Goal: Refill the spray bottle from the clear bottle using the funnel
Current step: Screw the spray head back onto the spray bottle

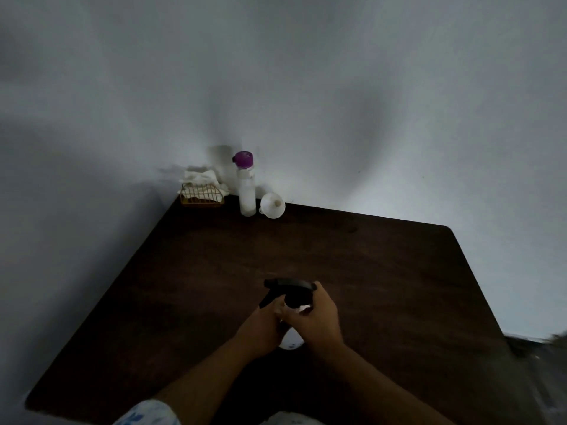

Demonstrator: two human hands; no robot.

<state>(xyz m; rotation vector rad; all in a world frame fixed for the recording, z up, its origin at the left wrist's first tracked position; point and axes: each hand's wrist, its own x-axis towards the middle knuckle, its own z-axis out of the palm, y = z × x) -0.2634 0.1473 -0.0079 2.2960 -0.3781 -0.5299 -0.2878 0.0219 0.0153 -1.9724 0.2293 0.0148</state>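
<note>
The spray bottle (292,341) stands near the front middle of the dark table (383,286), its white body mostly hidden by both hands. My left hand (263,328) grips the body from the left. My right hand (317,317) curls round the black trigger head (288,285) and collar. The clear bottle (247,187) with a purple cap stands upright at the back of the table by the wall. Just right of it the white funnel (272,205) lies on its side, apart from my hands.
A small yellow wire basket (201,197) with crumpled white cloth sits in the back left corner, left of the clear bottle. White walls close in the table at the back and left. The table's right edge drops off at the far right.
</note>
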